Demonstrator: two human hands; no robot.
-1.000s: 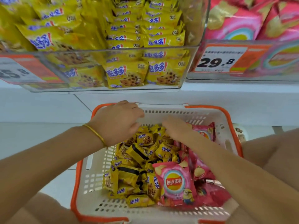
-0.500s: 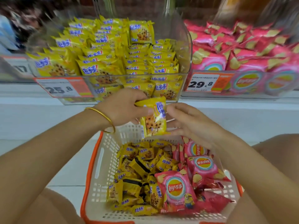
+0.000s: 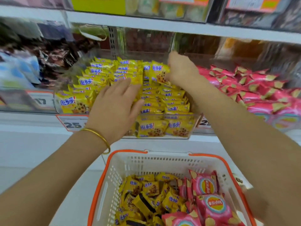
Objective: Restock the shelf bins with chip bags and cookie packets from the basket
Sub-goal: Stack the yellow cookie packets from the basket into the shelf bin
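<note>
A clear bin (image 3: 193, 126) on the shelf holds rows of yellow cookie packets. My right hand (image 3: 182, 70) is over the back of this bin and pinches a yellow cookie packet (image 3: 158, 70), held upright among the back rows. With straight fingers, my left hand (image 3: 116, 103) lies flat on the packets in the middle of the bin. Below stands a white basket (image 3: 146, 162) with an orange rim. It holds several loose yellow cookie packets (image 3: 146, 193) on the left and pink chip bags (image 3: 210, 203) on the right.
Right of the cookie bin, another bin is filled with pink chip bags (image 3: 254, 88). To the left are bins of dark and blue packets (image 3: 24, 70). Orange price tags (image 3: 71, 123) hang on the bin fronts. An upper shelf (image 3: 162, 25) runs overhead.
Both hands have risen from just above the basket to the cookie bin. The packet went up with my right hand to the back rows; my left hand let go and now lies flat.
</note>
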